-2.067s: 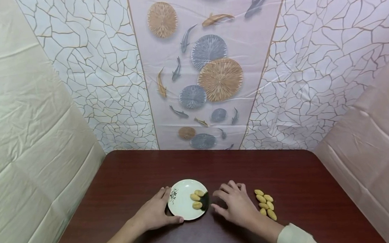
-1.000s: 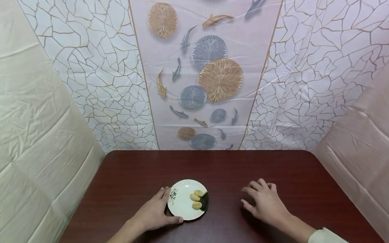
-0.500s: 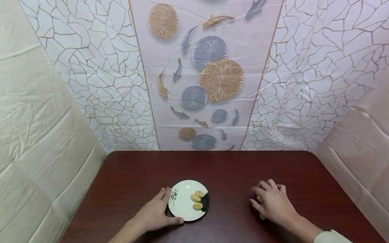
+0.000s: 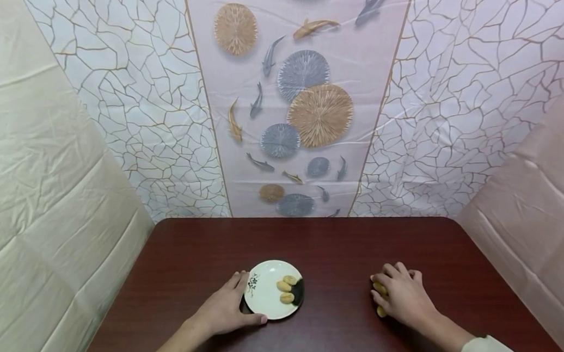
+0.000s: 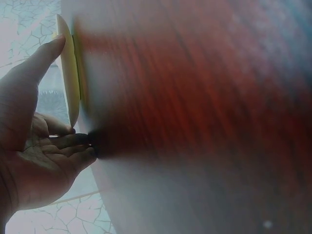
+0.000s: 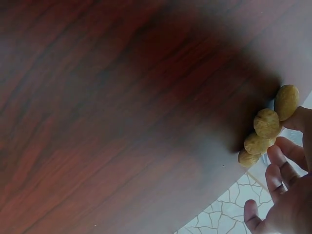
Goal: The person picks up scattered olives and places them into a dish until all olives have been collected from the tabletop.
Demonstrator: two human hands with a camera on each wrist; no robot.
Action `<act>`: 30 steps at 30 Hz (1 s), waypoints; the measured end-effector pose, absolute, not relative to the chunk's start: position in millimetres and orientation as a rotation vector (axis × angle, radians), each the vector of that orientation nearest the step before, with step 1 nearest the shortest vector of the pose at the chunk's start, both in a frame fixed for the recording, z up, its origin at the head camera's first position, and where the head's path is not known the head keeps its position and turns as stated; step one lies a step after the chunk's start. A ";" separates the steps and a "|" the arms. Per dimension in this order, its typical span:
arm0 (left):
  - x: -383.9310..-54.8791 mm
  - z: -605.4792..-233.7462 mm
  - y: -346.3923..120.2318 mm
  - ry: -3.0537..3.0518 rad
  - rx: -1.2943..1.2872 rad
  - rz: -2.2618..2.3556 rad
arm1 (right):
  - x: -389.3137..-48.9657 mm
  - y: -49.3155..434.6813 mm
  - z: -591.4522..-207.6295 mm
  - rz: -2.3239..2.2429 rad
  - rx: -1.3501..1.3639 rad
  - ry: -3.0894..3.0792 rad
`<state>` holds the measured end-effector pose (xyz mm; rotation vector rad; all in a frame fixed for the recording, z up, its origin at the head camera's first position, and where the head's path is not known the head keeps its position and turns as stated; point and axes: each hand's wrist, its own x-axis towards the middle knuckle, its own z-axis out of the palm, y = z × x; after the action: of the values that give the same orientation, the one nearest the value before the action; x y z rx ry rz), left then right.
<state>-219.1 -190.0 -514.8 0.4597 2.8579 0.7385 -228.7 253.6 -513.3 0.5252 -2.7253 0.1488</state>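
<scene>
A small round white plate (image 4: 263, 302) with a dark floral print and a dark green patch sits on the table. Three yellow oval pieces, like small dried fruits, lie on it. My left hand (image 4: 224, 305) holds the plate's left rim, thumb in front and fingers at the back; the left wrist view shows the plate (image 5: 69, 73) edge-on. To the right, my right hand (image 4: 405, 297) is over a group of similar oval pieces (image 4: 381, 311), partly hidden beneath it. In the right wrist view, its thumb and index finger close around one oval piece among several (image 6: 266, 123).
The dark red-brown table (image 4: 316, 244) extends around both hands. Behind it hangs a patterned cloth (image 4: 288, 159) with fish and round motifs. Beige cloth walls (image 4: 44, 214) flank the table on both sides.
My right hand has moved from beside the plate rightward to the loose oval pieces, covering most of them, and its fingers have closed in. The left hand and plate have stayed in place.
</scene>
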 end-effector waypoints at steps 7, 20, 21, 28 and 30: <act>-217.7 -513.9 -189.8 2.850 0.445 0.734 | -230.1 251.9 -515.0 0.154 0.494 -2.755; -219.2 -515.0 -190.3 2.870 0.461 0.738 | -233.4 247.0 -513.4 0.149 0.432 -2.808; -219.4 -515.2 -190.3 2.869 0.461 0.736 | -233.3 246.7 -513.4 0.152 0.429 -2.808; -219.3 -514.1 -190.0 2.862 0.456 0.738 | -233.9 244.8 -514.7 0.158 0.433 -2.805; -218.4 -513.6 -190.1 2.861 0.452 0.741 | -234.2 244.0 -515.4 0.153 0.442 -2.800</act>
<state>-218.4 -190.1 -513.6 0.4523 2.8605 0.7406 -234.2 244.0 -515.4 0.4420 -2.7999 0.1531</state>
